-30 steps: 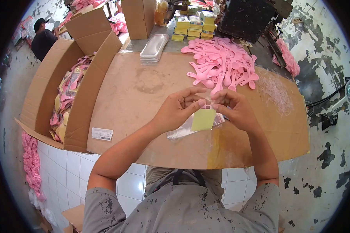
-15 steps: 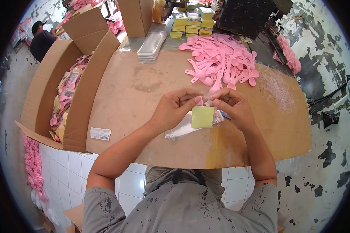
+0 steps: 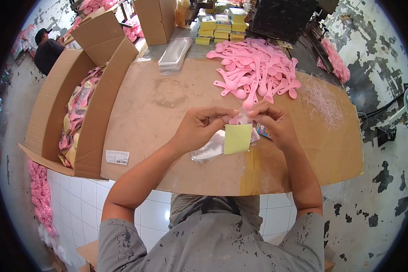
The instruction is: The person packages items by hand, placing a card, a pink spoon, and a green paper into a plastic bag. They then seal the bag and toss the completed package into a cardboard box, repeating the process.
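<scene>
A small clear plastic bag with a yellow-green card (image 3: 237, 138) in it hangs between my hands. My left hand (image 3: 204, 124) pinches the bag's upper left, where something pink shows at the fingertips. The upper right of the bag is pinched by my right hand (image 3: 274, 122). Under the card lie clear plastic bags (image 3: 209, 148) and, by my right hand, a colorful printed card (image 3: 263, 131). Just beyond my fingers is a heap of pink spoons (image 3: 258, 68).
An open carton (image 3: 103, 95) of packed pink items stands at the left. Behind are clear sleeves (image 3: 174, 53), card stacks (image 3: 222, 27) and a black box (image 3: 279, 20). Plastic strands (image 3: 324, 102) lie right. Another person (image 3: 47, 52) is at far left.
Both hands stay at the bag, with slight finger movement at its top edge. The view has shifted a little, and more of the printed card shows beside my right hand.
</scene>
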The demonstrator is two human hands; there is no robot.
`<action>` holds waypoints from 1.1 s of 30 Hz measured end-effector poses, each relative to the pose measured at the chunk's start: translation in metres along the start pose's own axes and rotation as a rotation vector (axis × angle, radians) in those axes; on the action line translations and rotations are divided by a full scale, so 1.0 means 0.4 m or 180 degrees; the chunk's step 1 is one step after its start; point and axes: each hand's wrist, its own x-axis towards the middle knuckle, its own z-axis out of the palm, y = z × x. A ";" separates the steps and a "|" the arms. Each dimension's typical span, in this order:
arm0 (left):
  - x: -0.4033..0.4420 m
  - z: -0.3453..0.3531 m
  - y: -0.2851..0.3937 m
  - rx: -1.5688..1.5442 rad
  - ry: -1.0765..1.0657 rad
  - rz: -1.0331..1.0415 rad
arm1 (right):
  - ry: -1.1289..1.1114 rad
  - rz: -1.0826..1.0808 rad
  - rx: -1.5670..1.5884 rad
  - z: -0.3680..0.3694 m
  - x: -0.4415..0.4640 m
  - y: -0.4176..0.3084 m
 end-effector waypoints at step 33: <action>0.008 -0.002 0.014 -0.0001 -0.0211 -0.0452 | -0.0192 -0.0428 -0.0973 0.018 -0.013 -0.004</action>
